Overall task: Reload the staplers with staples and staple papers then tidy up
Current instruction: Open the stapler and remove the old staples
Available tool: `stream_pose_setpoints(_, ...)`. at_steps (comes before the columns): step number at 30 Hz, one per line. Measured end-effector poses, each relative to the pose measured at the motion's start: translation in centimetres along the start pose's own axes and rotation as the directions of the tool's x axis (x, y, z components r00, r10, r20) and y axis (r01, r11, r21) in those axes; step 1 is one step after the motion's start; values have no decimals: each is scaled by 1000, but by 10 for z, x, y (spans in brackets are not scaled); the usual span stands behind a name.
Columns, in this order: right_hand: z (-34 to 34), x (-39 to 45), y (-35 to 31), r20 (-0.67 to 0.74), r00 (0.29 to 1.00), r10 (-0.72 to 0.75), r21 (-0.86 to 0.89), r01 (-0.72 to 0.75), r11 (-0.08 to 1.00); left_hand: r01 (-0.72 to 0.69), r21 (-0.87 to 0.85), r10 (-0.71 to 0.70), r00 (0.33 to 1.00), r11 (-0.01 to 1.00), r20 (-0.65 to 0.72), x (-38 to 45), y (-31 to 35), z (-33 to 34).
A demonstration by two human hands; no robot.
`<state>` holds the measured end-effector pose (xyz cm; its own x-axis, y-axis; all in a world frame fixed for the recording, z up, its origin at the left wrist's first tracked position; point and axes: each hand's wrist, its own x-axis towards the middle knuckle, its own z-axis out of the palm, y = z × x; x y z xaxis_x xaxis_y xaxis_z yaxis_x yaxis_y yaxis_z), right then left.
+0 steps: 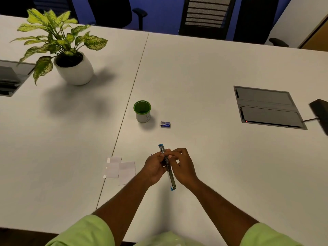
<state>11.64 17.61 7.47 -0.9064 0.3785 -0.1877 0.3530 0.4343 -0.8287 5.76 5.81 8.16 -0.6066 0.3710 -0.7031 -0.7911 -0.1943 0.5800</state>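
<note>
1. We hold the stapler [167, 166] swung open into 1 long line above the worktop [195, 77], its blue-tipped ends pointing away from us and back toward us.
2. Our left hand [154, 168] is wrapped around the middle of the stapler from the left; those fingers are closed on it.
3. Our right hand [182, 166] meets it from the right, fingers [173, 154] curled against the open channel near the hinge. Whether they pinch a strip of staples is too small to tell.
4. The staple box [165, 124] lies ahead on the worktop, just right of the green cup [142, 111] and well clear of our hands.
5. The paper slips [119, 169] wait flat to the left, partly overlapping, near our left wrist.
6. For a clean reload, we judge it best to keep the channel level and facing up, steady the body with the left hand, and lay the strip legs-down along the rail.
7. We should close the top only once the strip sits flush, or it may jam.
</note>
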Motion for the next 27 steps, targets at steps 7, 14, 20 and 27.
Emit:
stream_pose_setpoints(7,4,-4,6,-40,981,191,273,-173,946,-27,92,29,1000,995,-11,8,1,3)
stream_pose_setpoints(14,2,-7,19,3,988,155,223,-152,963,-18,153,30,996,988,-80,16,-3,5)
stream_pose_setpoints(20,-2,1,32,69,972,226,258,-236,937,23,206,22,977,978,-213,30,-7,10)
stream_pose_setpoints(27,-6,13,51,90,905,415,367,-418,831,53,490,117,943,870,-311,55,-13,27)
